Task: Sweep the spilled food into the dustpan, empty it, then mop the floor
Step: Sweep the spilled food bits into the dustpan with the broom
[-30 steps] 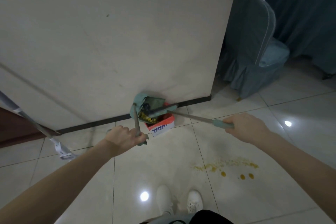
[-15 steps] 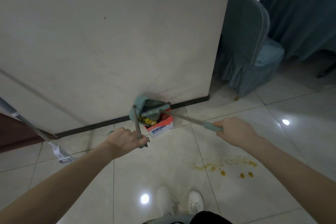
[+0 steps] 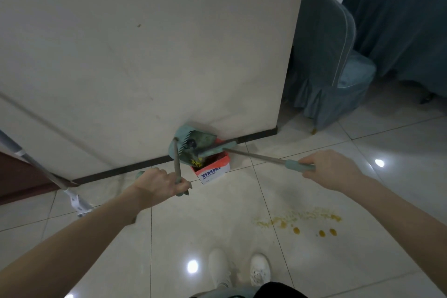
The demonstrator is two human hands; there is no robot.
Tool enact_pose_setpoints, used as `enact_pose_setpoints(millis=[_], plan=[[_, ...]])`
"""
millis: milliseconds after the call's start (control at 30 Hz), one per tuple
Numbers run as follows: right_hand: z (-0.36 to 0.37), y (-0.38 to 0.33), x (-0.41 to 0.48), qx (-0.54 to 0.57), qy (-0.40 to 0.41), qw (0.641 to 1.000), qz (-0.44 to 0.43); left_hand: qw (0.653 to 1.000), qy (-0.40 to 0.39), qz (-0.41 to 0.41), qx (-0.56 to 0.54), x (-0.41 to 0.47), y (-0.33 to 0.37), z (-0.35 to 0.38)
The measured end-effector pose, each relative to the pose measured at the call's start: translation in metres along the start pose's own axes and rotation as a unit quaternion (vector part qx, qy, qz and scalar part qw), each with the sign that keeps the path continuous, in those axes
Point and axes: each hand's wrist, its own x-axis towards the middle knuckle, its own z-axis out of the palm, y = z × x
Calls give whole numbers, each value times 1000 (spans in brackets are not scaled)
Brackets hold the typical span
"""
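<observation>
Glossy pale tiles [image 3: 217, 230] run up to a broad cream wall [image 3: 145, 55] with a dark skirting strip; its corner ends on the right, where a draped blue chair [image 3: 324, 60] and a clothed table [image 3: 406, 19] crowd the passage. Open floor lies all around the person's white shoes [image 3: 260, 270]. A mop [image 3: 43, 172] leans on the wall at the left. At the wall's foot, the teal dustpan [image 3: 191, 143] tips over a small red-and-white box [image 3: 212, 168], yellow bits at its lip. The left hand [image 3: 157, 184] is closed around the dustpan's handle; the right hand [image 3: 331, 169] grips the broom [image 3: 254, 155], whose head rests in the pan. An orange smear [image 3: 300, 221] stains the tiles right of the feet, well apart from the box
</observation>
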Motion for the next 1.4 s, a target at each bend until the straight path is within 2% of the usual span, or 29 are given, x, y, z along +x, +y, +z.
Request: enact_pose_setpoints(millis=[300,433,567,700,967,1233,1400], plan=[[15,-33,6,22,-16,999,-29,1000,1,-5,-4,-4,-8,-1],[12,-28,9,-2,-17,1000,-23,997,63,-54,1,-19,-13,5],[5,-16,10,-48,-6,999,-26,993,86,-76,5,-39,-19,9],[-7,-6,5,-59,-1,998,-35,994,52,-92,-14,-70,-33,24],[-26,-19,6,-49,-9,995,-83,975,103,-187,-56,-119,-47,10],[-31,-86,25,-82,4,985,-154,960,68,-266,-57,-156,-47,20],[-26,-142,34,-110,29,978,-173,957,-9,-283,-64,-177,-54,58]])
